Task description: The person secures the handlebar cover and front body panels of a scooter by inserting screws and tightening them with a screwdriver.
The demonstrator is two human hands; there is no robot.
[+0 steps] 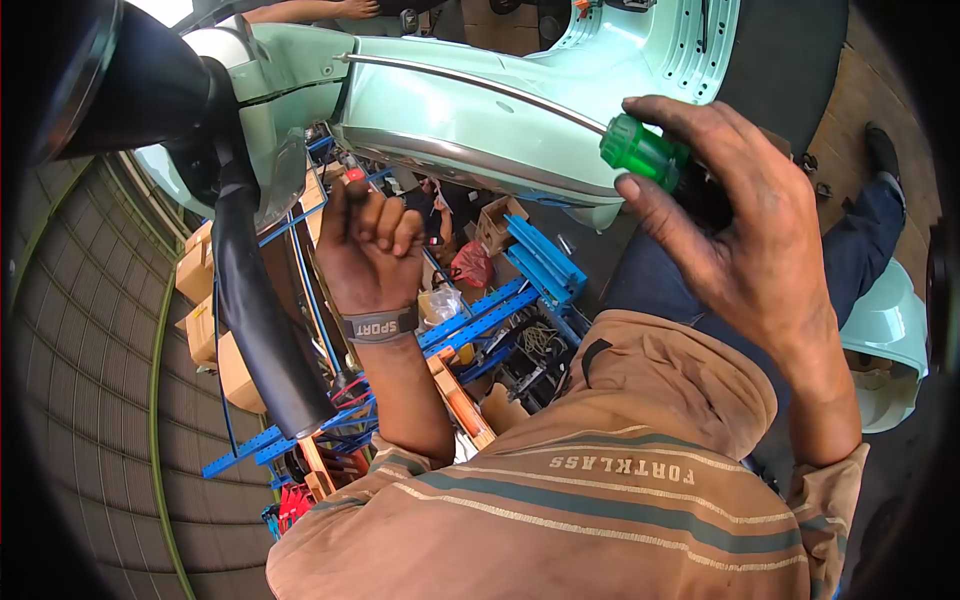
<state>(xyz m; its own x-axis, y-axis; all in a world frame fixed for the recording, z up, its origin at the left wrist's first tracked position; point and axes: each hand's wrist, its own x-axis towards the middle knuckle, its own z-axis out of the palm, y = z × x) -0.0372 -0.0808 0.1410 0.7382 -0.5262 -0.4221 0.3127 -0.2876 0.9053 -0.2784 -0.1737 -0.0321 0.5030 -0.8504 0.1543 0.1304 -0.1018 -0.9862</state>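
Note:
My right hand (740, 200) holds the green handle of a long screwdriver (645, 150) between thumb and fingers. Its metal shaft runs left across the mint-green scooter body (440, 100), and its tip is at the seam near the front panel. Below that seam, my left hand (375, 240) is raised with its fingers curled toward the palm, a grey band on the wrist. Whether something small is between those fingers cannot be made out.
A black handlebar grip (260, 300) extends down at the left. Blue shelving (480, 320) and cardboard boxes (240, 375) stand beyond. Another person's arm (310, 12) shows at the top. A mint-green part (885, 345) lies at the right.

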